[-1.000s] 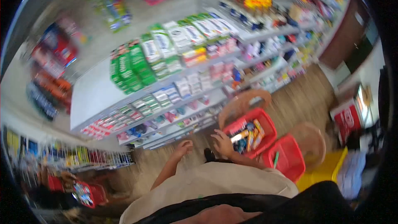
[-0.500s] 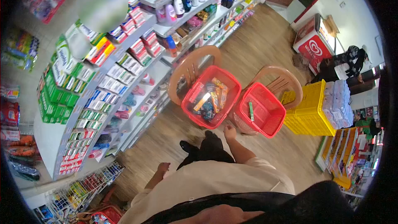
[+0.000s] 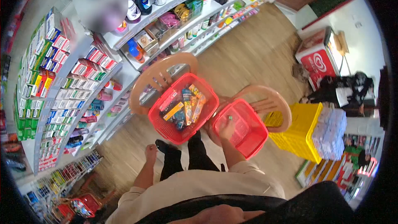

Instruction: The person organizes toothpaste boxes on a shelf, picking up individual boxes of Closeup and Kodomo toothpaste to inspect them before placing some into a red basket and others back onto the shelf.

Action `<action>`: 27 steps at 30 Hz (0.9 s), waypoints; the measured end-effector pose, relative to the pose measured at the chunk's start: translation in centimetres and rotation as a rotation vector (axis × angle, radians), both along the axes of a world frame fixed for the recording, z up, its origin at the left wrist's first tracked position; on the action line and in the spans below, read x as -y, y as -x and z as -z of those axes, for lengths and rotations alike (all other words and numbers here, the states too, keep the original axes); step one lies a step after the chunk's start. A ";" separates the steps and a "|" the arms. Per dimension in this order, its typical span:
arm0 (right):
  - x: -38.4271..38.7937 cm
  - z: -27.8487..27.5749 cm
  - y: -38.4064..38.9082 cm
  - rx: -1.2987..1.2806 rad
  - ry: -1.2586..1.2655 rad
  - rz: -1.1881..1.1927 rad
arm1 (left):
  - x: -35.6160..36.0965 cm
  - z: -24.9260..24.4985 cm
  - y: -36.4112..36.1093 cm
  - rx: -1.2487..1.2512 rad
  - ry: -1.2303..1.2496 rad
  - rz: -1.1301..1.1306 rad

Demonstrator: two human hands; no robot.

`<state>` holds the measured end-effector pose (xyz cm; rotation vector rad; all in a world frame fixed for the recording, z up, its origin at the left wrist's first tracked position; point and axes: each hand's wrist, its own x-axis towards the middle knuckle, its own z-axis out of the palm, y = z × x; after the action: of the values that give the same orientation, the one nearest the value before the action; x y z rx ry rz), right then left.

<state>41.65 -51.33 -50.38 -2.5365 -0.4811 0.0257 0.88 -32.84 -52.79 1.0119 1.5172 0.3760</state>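
Note:
My right hand (image 3: 227, 129) reaches into the right red basket (image 3: 255, 135), its fingers closed round a small green item (image 3: 230, 118) whose end shows above them. My left hand (image 3: 151, 152) hangs low beside my leg, fingers curled, left of my black shoe; whether it holds anything is too small to tell. The left red basket (image 3: 207, 118) holds orange boxes (image 3: 188, 112) and dark blue packets (image 3: 179, 123). Each basket rests on a brown plastic chair (image 3: 186, 60).
Curved shelves (image 3: 112, 60) with boxes and bottles run along the left. At the right stand a yellow crate (image 3: 296, 128), wrapped bluish packs (image 3: 329, 135) and a red freezer (image 3: 318, 60). A person (image 3: 346, 89) in dark clothes is beyond.
My right hand has moved into the right basket and closed on the green item that lay there. The view has shifted, with the baskets now lower and further left.

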 end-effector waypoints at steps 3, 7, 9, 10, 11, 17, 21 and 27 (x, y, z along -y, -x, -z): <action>5.0 4.2 -4.6 -0.219 0.349 0.163 | 2.8 -4.6 -8.3 -0.265 -0.203 0.117; 14.1 20.9 -8.0 -0.870 0.613 -0.032 | 2.9 -5.7 -16.3 -0.408 -0.931 0.455; 17.4 30.1 -8.9 -1.048 0.611 -0.062 | 2.0 -3.5 -19.0 -0.286 -1.016 0.507; 17.9 31.6 -9.0 -0.873 0.814 -0.367 | 1.4 -2.2 -20.5 -0.237 -0.614 0.568; 18.4 32.9 -9.0 -0.672 0.998 -0.669 | 1.0 -1.1 -21.7 -0.183 -0.210 0.609; 17.6 31.9 -6.0 -0.655 0.614 -0.357 | 0.7 15.0 -24.6 0.040 0.457 0.163; 11.8 18.5 -5.1 -0.639 0.288 -0.294 | 0.9 13.6 -26.8 -0.078 0.397 0.294; 10.3 15.3 -4.5 -0.486 0.399 -0.068 | 1.0 9.4 -27.5 -0.024 0.198 0.289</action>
<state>46.16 -61.68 -65.64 -2.7569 -0.3913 0.8151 28.37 -33.80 -62.21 1.0608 1.3747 0.0094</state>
